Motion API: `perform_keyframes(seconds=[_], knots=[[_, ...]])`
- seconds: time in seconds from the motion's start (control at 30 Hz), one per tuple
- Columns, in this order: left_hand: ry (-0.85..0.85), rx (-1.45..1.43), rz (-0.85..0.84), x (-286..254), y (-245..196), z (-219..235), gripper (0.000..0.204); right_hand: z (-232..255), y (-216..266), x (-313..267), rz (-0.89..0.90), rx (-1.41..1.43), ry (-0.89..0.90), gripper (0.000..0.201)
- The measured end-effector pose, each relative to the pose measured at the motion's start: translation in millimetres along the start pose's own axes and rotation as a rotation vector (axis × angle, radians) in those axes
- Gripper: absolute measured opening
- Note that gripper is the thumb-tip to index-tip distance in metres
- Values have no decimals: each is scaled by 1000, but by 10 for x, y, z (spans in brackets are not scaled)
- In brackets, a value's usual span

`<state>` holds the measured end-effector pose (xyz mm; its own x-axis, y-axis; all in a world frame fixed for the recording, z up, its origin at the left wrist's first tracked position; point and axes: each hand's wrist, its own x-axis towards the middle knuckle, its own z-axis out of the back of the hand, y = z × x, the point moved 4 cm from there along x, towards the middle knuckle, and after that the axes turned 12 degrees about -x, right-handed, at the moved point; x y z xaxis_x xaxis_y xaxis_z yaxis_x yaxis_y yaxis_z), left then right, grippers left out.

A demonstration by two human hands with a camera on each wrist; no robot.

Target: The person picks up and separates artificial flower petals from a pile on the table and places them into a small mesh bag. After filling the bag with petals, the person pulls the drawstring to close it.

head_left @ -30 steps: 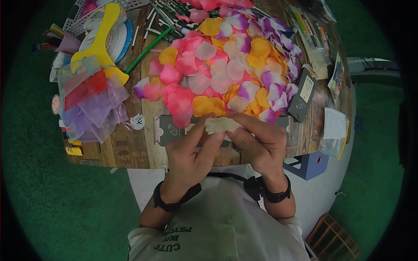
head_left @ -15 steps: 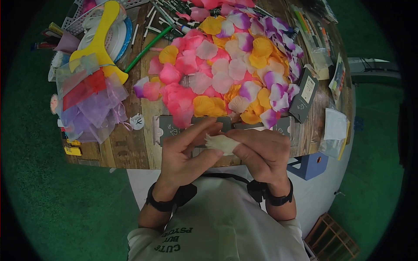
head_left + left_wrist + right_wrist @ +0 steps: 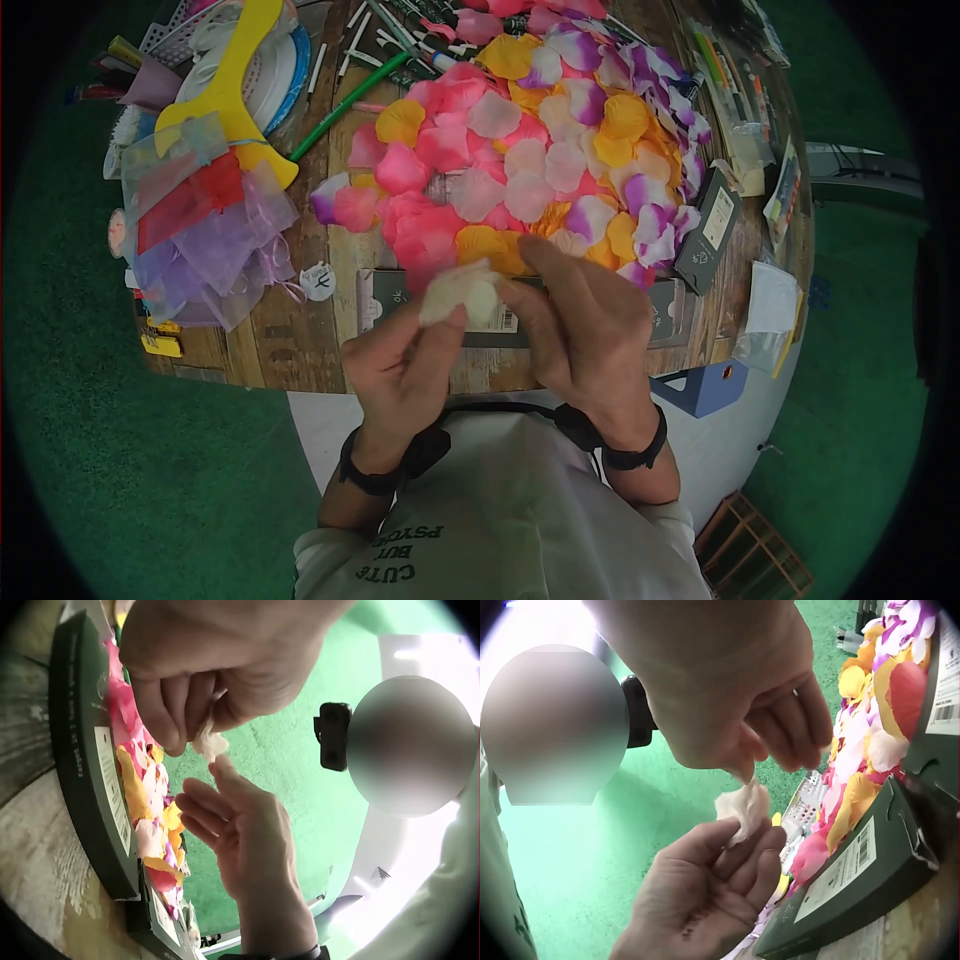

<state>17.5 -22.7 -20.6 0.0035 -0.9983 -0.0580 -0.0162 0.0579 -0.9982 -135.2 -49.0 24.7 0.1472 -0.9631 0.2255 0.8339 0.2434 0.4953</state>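
In the head view my left hand (image 3: 400, 365) pinches a small layered bunch of cream petals (image 3: 470, 300) between thumb and fingers, above the table's front edge. My right hand (image 3: 595, 330) is beside the bunch, its thumb and forefinger spread apart. From the right wrist view, the cream petals (image 3: 742, 810) stand up from the left thumb and fingers (image 3: 712, 885), and a right fingertip meets their top edge. The left wrist view shows the right hand (image 3: 244, 817) with loosely extended fingers, one tip at the petals (image 3: 212, 742).
A large heap of pink, yellow and purple-white petals (image 3: 520, 160) covers the table's middle. Dark boxes (image 3: 650, 305) lie before it, with another box (image 3: 710, 225) at right. Gauzy bags (image 3: 215, 240), a yellow handle-like piece (image 3: 225, 90) and a green stick (image 3: 350, 105) lie left.
Both hands held the cream bunch together a second ago. They dipped toward the body, then the left hand moved left with the bunch, while the right thumb and forefinger spread.
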Motion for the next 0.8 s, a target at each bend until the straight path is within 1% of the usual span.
perform_keyframes(seconds=[0.03,0.07,0.1,0.13,0.2,0.33,0.43,0.5,0.53,0.6,0.63,0.7,0.73,0.8], knots=[[-103,-149,46,2,74,75,21,-42,-12,38,-2,0,1,28],[-206,-297,91,7,132,137,23,-81,-1,80,96,-140,-54,31],[-218,-345,93,42,97,155,25,-123,22,103,193,-280,-109,35],[-216,-344,93,51,117,180,25,-173,22,116,191,-281,-110,35],[-292,-392,58,52,171,261,26,-303,30,143,171,-355,-39,35],[-282,-401,36,47,160,265,25,-453,78,221,151,-406,-24,34],[-278,-390,54,41,159,245,25,-512,54,253,123,-438,25,32],[-279,-380,64,41,168,245,24,-471,34,255,141,-387,-43,27],[-283,-380,64,44,170,250,24,-451,20,251,144,-386,-41,27],[-275,-405,73,73,171,243,23,-305,5,232,180,-247,-190,19],[-277,-407,70,93,148,236,23,-246,-15,217,184,-248,-191,19],[-262,-398,133,120,118,205,24,-108,-75,178,154,-5,-194,12],[-267,-398,133,128,133,204,24,-61,-93,172,156,-3,-191,12],[-204,-400,191,150,186,172,23,16,-140,173,94,225,-182,10]])
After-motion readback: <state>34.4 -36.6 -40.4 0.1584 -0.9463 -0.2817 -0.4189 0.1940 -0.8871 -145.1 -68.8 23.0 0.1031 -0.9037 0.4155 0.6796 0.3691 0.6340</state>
